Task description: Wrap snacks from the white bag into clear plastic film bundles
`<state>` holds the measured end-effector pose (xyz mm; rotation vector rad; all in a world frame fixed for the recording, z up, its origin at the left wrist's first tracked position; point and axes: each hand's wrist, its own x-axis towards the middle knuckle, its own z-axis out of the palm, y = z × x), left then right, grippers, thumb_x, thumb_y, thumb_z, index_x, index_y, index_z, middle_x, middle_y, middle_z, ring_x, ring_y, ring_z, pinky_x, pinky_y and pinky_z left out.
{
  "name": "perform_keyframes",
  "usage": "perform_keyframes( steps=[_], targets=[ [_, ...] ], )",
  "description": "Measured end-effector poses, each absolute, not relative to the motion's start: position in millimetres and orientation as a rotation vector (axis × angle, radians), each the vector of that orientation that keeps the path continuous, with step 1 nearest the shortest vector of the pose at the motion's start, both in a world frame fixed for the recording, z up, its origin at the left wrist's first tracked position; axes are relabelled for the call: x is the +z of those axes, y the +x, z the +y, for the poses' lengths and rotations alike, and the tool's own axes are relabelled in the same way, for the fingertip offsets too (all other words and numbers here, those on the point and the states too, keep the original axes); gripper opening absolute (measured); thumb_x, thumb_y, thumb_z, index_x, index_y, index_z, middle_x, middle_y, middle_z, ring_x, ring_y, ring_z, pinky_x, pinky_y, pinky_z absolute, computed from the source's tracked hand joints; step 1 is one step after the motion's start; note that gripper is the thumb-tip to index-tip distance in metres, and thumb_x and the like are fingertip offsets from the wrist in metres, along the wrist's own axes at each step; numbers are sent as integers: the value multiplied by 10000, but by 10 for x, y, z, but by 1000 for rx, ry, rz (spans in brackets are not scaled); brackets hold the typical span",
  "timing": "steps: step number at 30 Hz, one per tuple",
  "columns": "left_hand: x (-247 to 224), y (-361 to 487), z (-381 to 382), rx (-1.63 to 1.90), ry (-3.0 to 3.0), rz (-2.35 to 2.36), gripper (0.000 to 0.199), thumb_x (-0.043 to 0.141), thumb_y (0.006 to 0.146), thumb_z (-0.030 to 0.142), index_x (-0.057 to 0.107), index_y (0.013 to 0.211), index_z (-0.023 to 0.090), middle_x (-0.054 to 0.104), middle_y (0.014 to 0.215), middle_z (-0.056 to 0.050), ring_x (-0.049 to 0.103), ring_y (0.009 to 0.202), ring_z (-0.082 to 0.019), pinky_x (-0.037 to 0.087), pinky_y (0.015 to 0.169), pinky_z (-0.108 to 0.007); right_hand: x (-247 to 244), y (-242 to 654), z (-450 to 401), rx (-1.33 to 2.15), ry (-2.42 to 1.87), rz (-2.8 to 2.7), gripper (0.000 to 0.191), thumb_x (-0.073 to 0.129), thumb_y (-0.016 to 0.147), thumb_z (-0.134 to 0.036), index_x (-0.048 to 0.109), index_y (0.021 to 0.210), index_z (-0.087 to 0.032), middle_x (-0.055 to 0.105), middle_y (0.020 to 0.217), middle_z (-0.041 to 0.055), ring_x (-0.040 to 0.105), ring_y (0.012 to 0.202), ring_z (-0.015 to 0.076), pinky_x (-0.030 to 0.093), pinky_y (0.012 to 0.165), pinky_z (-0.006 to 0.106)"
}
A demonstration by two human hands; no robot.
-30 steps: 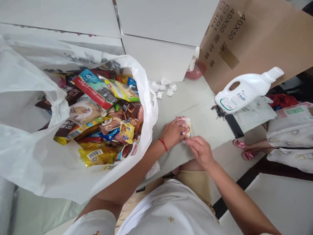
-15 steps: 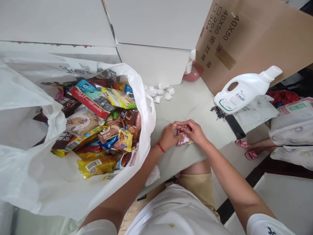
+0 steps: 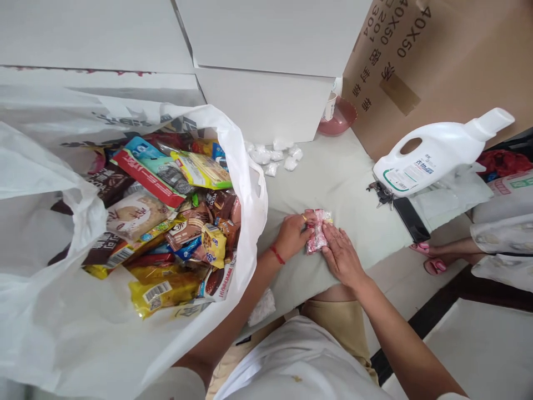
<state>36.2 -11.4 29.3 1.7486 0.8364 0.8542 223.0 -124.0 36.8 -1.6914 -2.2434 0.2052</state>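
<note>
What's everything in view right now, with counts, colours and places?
Small packets: count unclear, pink and white, between the hands
Plastic bag: one, white, left side
Packaged snacks: many, mixed colours, in the bag
Small bundles: several, white, by the boxes
Boxes: several, white, back
Bowl: one, red, beside a box
Cup: one, white, at the bowl
Cardboard: one piece, brown, back right
Bottle: one, white, right
Keys: one bunch, dark, beside bottle
Phone: one, black, beside keys
Another person: one, pink sandals, far right
Left hand: one, red wristband, touching packets
Right hand: one, bare, touching packets
</note>
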Motion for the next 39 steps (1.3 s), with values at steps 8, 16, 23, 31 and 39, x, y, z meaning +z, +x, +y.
perform_keyframes(
  steps=[8, 16, 23, 31, 39],
  targets=[
    [836, 242, -459, 884, 2268, 991, 379, 449, 937, 164, 665, 1248, 178, 689, 1349, -113, 610, 1282, -249, 416, 1169, -448, 346, 2172, -1203, 232, -1719, -2186, 590, 393, 1076, -329, 263, 1645, -240, 456, 1611, 141, 409, 1512, 262, 278, 1241, 588],
    [524, 395, -637, 342, 2587, 931, 614, 461, 973, 233, 376, 1577, 155, 337, 1669, -172, 334, 1542, -313, 230, 1250, -611, 415, 2403, -1167, 690, -1564, -1797, 636, 455, 1027, -338, 282, 1637, -294, 384, 1661, 100, 366, 1536, 240, 273, 1268, 550],
    [732, 386, -305, 946, 1701, 974, 409, 402, 1052, 355, 509, 1412, 192, 644, 1403, -131, 621, 1286, -239, 479, 1123, -433, 558, 2547, -1068, 963, -1393, -1122, 792, 684, 885, -594, 393, 1550, -278, 476, 1586, 175, 461, 1472, 302, 449, 1147, 563],
    [908, 372, -397, 853, 1020, 725, 553, 629, 883, 678, 663, 1098, 169, 748, 1067, -79, 711, 1000, -226, 581, 875, -332, 814, 2108, -851, 1255, -1301, -741, 544, 818, 741, -627, 643, 1104, -262, 764, 1087, 51, 734, 950, 255, 629, 824, 422],
    [762, 294, -393, 710, 1190, 1041, 563, 527, 891, 711, 669, 850, 168, 727, 861, -90, 727, 895, -299, 607, 797, -430, 1004, 2035, -1228, 1492, -1488, -791, 542, 788, 776, -620, 692, 1123, -215, 763, 1108, 83, 726, 922, 241, 604, 646, 314]
  ],
)
